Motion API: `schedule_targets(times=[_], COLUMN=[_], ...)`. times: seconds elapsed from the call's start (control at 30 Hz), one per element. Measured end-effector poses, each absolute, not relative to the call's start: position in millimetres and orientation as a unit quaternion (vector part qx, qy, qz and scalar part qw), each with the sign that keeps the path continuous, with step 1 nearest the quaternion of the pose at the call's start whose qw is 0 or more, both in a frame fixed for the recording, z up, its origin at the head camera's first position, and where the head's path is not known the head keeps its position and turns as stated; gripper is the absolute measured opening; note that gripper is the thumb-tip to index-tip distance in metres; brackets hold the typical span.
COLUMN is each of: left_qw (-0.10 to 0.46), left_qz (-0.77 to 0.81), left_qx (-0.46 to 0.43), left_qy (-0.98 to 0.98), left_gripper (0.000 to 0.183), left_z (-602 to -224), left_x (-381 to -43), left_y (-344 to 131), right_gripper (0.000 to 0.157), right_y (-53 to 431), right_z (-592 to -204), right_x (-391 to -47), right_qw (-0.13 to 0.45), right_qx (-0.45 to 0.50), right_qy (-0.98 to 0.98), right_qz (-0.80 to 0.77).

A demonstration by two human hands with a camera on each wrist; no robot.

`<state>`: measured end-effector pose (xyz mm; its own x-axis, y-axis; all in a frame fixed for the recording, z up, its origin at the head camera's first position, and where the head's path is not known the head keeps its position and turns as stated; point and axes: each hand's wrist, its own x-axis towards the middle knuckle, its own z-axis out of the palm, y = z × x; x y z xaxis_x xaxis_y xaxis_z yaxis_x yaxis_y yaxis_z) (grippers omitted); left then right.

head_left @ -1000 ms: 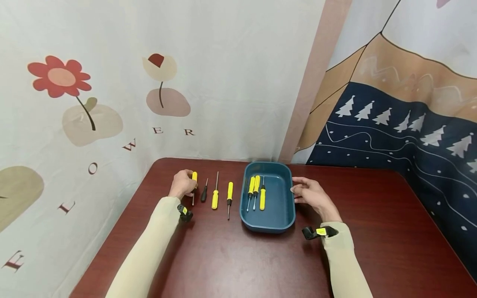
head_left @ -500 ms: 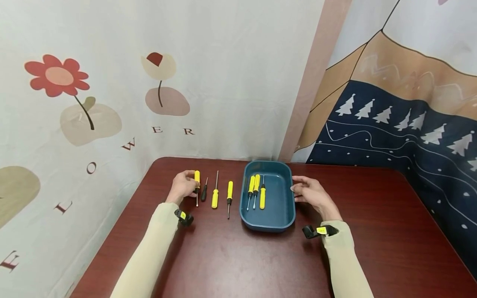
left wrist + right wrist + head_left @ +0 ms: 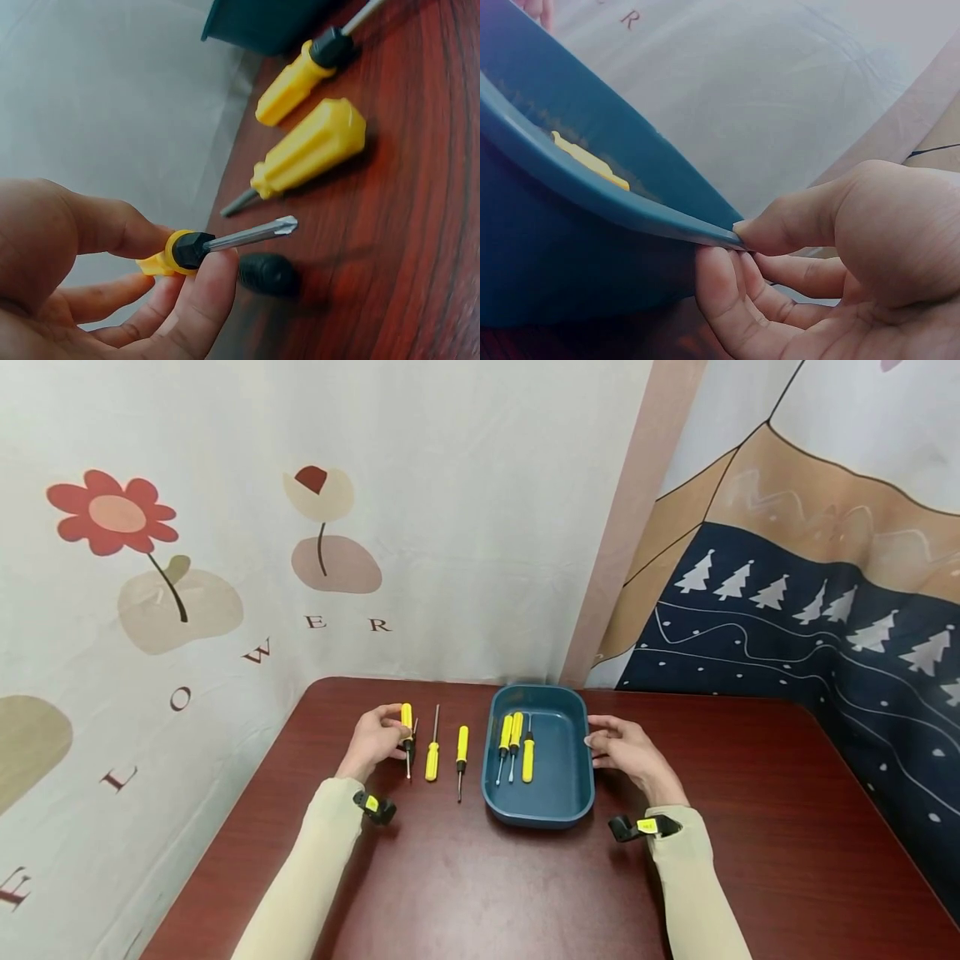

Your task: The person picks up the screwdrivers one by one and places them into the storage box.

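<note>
Between thumb and fingers my left hand (image 3: 377, 737) holds a screwdriver (image 3: 407, 717) with a yellow handle and black collar. Its cross-shaped tip shows in the left wrist view, pointing away from the palm. Just behind it, partly hidden, a small black screwdriver (image 3: 268, 274) lies on the table. To the right lie a long yellow screwdriver (image 3: 432, 762) and a yellow-and-black screwdriver (image 3: 462, 745). My right hand (image 3: 633, 756) pinches the right rim of a blue tray (image 3: 630, 206). Three yellow-handled screwdrivers (image 3: 528, 762) lie in the tray's left half.
The reddish-brown table (image 3: 480, 893) ends at a white printed curtain (image 3: 465, 527) behind it. A dark blue curtain part with white trees (image 3: 772, 595) hangs at the right. Each wrist carries a small black camera (image 3: 375, 807).
My left hand has moved to the right with the screwdriver, which now overlaps the black screwdriver in the head view. The right hand and the tray stay where they were.
</note>
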<state>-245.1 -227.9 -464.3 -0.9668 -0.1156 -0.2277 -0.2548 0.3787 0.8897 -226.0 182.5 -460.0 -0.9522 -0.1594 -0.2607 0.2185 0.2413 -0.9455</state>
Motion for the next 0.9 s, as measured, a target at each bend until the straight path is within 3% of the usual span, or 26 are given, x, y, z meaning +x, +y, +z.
schedule_targets(times=[0.9], left_qw=[0.08], left_qz=[0.611], left_qx=[-0.056], left_qy=[0.786], left_gripper=[0.051], left_z=[-439.5], left_x=[-231.1], left_y=[-190.0], right_gripper=[0.049], right_y=[181.8], right_z=[-461.0], right_x=[-227.3], right_qw=[0.154], right_qx=[0.02], right_qy=[0.77], right_qz=[-0.619])
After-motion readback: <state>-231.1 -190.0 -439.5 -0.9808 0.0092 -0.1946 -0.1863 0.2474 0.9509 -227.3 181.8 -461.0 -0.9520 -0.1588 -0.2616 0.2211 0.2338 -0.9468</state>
